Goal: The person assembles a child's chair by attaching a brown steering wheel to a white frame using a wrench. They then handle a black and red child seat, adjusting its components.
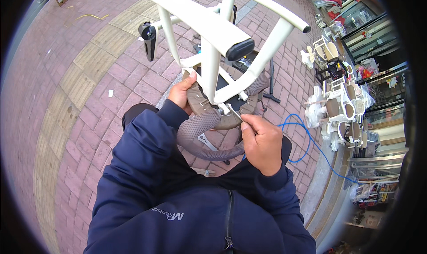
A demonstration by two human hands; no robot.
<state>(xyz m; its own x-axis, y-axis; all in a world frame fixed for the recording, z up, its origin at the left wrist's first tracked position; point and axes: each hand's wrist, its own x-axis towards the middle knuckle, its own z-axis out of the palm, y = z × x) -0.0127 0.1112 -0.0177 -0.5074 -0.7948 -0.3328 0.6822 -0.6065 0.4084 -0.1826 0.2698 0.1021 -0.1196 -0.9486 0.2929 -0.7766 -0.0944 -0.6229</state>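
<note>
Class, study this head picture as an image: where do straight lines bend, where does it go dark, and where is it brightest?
Head view: the yellowish paving strip bows along the left; head view: the corners fall to black outside the round image; head view: the white frame is brightest, its upper faces nearly washed out.

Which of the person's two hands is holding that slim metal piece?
The right hand pinches the slim metal piece. The left hand instead grips the edge of the brown padded seat.
</note>
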